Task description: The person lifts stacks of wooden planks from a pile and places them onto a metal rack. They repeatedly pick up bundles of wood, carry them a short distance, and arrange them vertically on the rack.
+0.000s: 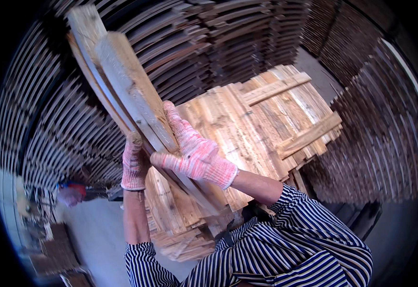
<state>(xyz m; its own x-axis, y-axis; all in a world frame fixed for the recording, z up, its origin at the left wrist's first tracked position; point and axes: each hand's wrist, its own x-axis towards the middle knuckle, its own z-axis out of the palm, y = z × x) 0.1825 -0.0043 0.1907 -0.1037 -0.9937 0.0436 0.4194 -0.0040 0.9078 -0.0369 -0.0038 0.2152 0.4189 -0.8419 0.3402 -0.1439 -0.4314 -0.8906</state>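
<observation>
Several long wooden boards [137, 100] are bundled together and tilted, raised over a low stack of planks [247, 129]. My left hand [135, 162], in a pink-and-white knit glove, grips the left side of the bundle. On its right side my right hand [194, 153], gloved the same way, clasps the boards with thumb and fingers spread along them. The lower ends of the boards reach down over the near part of the stack. Part of my left hand's fingers is hidden behind the wood.
Tall layered stacks of boards stand at the left [70, 138], at the back [194, 43] and at the right [376, 129]. Two loose crosspieces [309, 135] lie on the plank stack. Grey floor [101, 234] shows at lower left, near brown blocks [56, 248].
</observation>
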